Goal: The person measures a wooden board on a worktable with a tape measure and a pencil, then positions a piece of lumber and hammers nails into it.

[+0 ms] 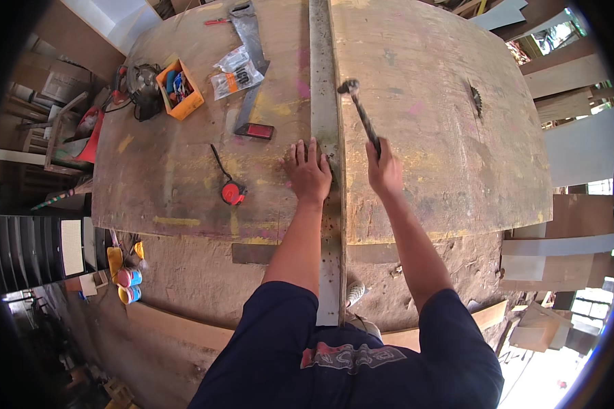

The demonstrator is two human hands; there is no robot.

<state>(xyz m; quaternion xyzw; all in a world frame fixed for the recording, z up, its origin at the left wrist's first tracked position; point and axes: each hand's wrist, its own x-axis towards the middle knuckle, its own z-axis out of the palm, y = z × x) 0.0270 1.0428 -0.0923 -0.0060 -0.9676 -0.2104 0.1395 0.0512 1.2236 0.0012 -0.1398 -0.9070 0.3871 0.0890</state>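
My right hand is wrapped round the handle of a hammer, whose dark metal head points away from me above the table. Flat and with fingers spread, my left hand lies at the left edge of a long narrow grey board. This board runs from the far table edge toward my body, and small dark marks dot its near part. Left of that hand a red tape measure with a black strap rests on the table. Farther off lies a try square with a red handle block.
The worn wooden table carries a handsaw, plastic packets, an orange box of small items, a power saw and a toothed circular blade. Boards lean at the right. Paint cans stand lower left.
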